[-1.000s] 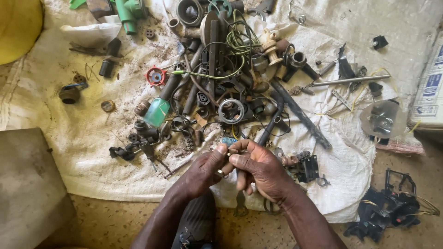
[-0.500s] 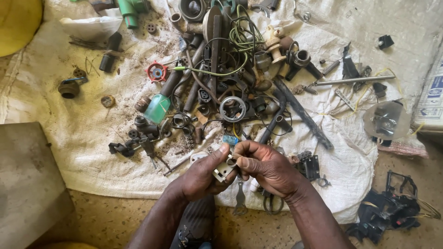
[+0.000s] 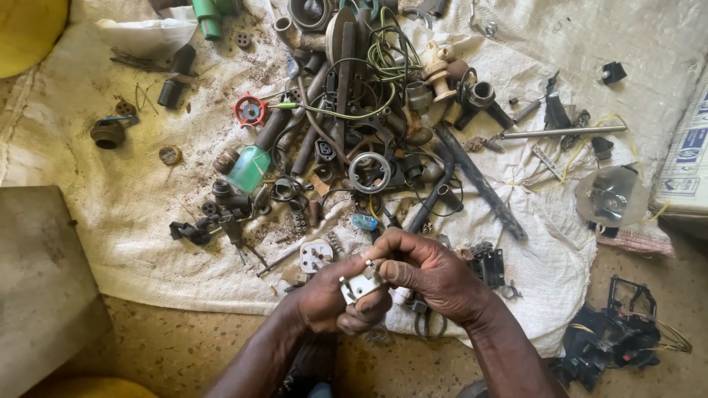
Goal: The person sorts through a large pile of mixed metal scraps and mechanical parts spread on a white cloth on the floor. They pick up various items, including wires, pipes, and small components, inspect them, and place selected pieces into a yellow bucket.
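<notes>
Both hands, left hand (image 3: pixel 324 298) and right hand (image 3: pixel 428 269), clamped together on a small white plug part (image 3: pixel 360 286), scrap pile (image 3: pixel 346 140) lying unsorted at twelve o'clock

A small white plastic plug part (image 3: pixel 359 286) with metal bits sits tilted, pinched between both hands, above the sack's edge

Fingers (image 3: pixel 352 321) are covering much of the small white part (image 3: pixel 361 285); the yellow object (image 3: pixel 29 29) and printed box (image 3: pixel 689 158) are running off frame.
</notes>
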